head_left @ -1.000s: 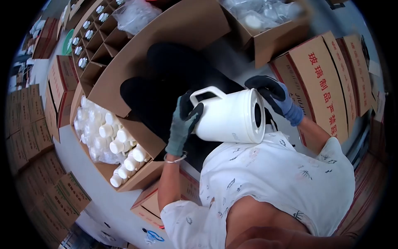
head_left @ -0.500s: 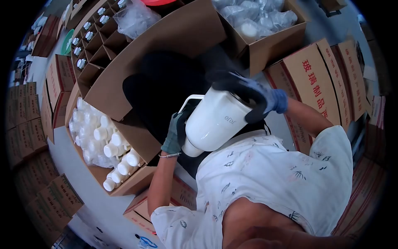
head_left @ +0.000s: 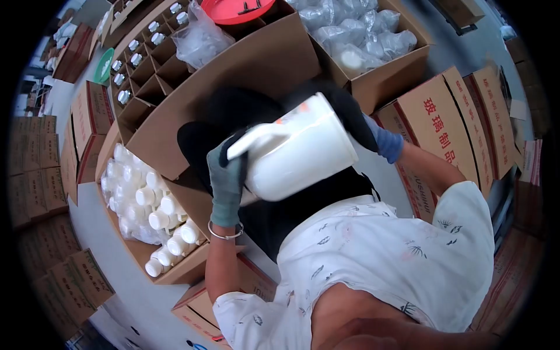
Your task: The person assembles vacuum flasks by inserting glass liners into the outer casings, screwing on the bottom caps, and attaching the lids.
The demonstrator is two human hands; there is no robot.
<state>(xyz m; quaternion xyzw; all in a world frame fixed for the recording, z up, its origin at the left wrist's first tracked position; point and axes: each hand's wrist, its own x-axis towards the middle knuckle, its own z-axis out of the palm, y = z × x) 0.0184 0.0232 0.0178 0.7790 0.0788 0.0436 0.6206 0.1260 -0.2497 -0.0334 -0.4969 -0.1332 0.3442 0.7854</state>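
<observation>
A white jug (head_left: 309, 154) with a side handle (head_left: 256, 140) lies tilted above my dark-clad lap. A small orange mark shows near its upper edge. My left hand (head_left: 226, 175), in a grey-green glove with dark fingers, grips it at the handle side; a bracelet circles that wrist. Against the jug's upper right end is my right hand (head_left: 353, 116), in a dark glove with a blue cuff. Its fingers are blurred and partly behind the jug, so their grip cannot be made out.
A divided carton (head_left: 227, 76) with white-capped items and a plastic bag (head_left: 201, 38) stands ahead. A red tray (head_left: 239, 10) rests on it. White-capped bottles (head_left: 157, 219) fill a box at left; wrapped items (head_left: 356, 35) fill another at upper right. Printed cartons (head_left: 443, 128) stand at right.
The jug has turned: its lettering has gone from sight and its handle now faces me more. My left hand has shifted up and left. My right hand has moved slightly up the jug's end.
</observation>
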